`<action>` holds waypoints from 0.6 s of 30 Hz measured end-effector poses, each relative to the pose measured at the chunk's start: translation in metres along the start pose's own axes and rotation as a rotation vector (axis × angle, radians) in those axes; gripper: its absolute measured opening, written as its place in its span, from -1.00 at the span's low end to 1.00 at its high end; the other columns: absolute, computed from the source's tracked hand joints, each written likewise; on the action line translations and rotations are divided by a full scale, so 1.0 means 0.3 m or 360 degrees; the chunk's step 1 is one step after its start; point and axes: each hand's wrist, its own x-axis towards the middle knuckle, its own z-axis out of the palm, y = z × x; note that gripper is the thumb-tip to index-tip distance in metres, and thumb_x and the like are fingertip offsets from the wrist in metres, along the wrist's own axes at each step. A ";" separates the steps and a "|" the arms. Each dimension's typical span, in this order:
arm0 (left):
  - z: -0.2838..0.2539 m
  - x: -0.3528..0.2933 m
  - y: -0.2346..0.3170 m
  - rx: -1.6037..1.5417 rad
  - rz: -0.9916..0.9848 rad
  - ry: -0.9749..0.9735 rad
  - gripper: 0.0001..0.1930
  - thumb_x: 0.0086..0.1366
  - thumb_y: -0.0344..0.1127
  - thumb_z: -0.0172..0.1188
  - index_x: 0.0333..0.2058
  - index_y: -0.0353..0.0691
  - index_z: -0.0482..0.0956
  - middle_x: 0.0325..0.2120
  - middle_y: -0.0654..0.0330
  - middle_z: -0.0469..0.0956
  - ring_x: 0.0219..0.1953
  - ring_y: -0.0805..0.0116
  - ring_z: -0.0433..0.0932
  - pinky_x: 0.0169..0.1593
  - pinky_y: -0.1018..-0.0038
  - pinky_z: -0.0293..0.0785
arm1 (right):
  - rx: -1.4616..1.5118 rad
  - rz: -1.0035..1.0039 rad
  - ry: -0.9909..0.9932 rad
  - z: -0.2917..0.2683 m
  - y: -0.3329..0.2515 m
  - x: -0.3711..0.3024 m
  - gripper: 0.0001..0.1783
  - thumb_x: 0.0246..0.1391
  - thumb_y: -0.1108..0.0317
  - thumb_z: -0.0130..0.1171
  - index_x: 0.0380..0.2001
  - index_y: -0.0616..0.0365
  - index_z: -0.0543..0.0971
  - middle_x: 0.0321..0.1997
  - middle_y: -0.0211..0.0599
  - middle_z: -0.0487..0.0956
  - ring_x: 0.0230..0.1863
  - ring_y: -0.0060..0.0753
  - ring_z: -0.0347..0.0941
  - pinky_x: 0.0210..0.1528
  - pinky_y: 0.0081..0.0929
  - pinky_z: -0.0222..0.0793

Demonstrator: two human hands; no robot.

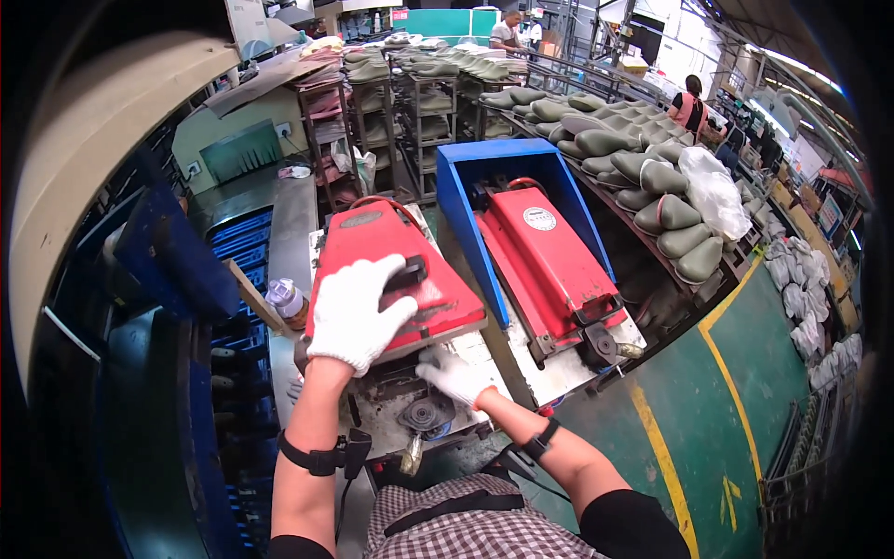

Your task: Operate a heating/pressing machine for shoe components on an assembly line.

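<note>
My left hand (358, 312), in a white knitted glove, lies spread on the sloping red lid (372, 238) of a machine. Its fingertips reach the black handle (406, 272) on that lid, and the thumb points toward the lid's front edge. Below this edge is my right hand (456, 377), also gloved in white. Its fingers reach in toward the gap under the lid; their tips are blurred and partly in shadow, so any grip is hidden. In front of it, a round black knob-like part (426, 413) sits on the worn white machine base (484, 359).
A second red machine (549, 256) stands at the right inside a blue metal hood (453, 214). Beyond it, olive-green shoe-shaped pieces (666, 212) cover a long rack. A purple-capped bottle (287, 300) stands at the left, beside blue slatted machinery (240, 265). Two people work farther back.
</note>
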 end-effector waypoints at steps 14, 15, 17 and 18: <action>-0.027 -0.237 -0.109 0.0182 0.0050 0.0419 -0.26 0.04 -0.22 0.45 0.25 -0.18 0.49 0.38 -0.03 0.34 0.49 -0.18 0.16 0.53 -0.13 -0.13 | -0.0793 0.0326 0.0310 0.262 -0.111 0.385 0.25 -0.24 -0.13 0.48 0.52 -0.05 0.14 0.12 0.11 0.47 0.16 0.13 0.51 0.12 -0.06 0.51; -0.015 -0.291 -0.117 0.0053 0.0132 0.0552 -0.30 0.05 -0.30 0.43 0.23 -0.22 0.50 0.35 -0.04 0.38 0.45 -0.19 0.22 0.51 -0.11 -0.04 | -0.0714 0.0345 0.0261 0.238 -0.097 0.391 0.27 -0.24 -0.12 0.47 0.53 -0.02 0.11 0.16 0.17 0.48 0.18 0.18 0.51 0.18 -0.06 0.51; 0.023 -0.419 -0.141 -0.0189 0.0099 0.0693 -0.37 0.12 -0.37 0.35 0.21 -0.29 0.49 0.24 -0.09 0.46 0.30 -0.14 0.41 0.40 0.07 0.26 | -0.0459 0.0424 0.0210 0.195 -0.061 0.392 0.28 -0.24 -0.10 0.45 0.55 0.00 0.10 0.24 0.24 0.45 0.23 0.26 0.49 0.24 -0.04 0.48; 0.046 -0.498 -0.157 -0.0255 -0.0035 0.0679 -0.39 0.16 -0.37 0.32 0.22 -0.32 0.48 0.22 -0.11 0.46 0.25 -0.09 0.45 0.37 0.14 0.31 | -0.0354 0.0440 0.0223 0.176 -0.041 0.384 0.28 -0.24 -0.08 0.43 0.55 0.04 0.08 0.31 0.32 0.41 0.27 0.29 0.46 0.29 -0.03 0.45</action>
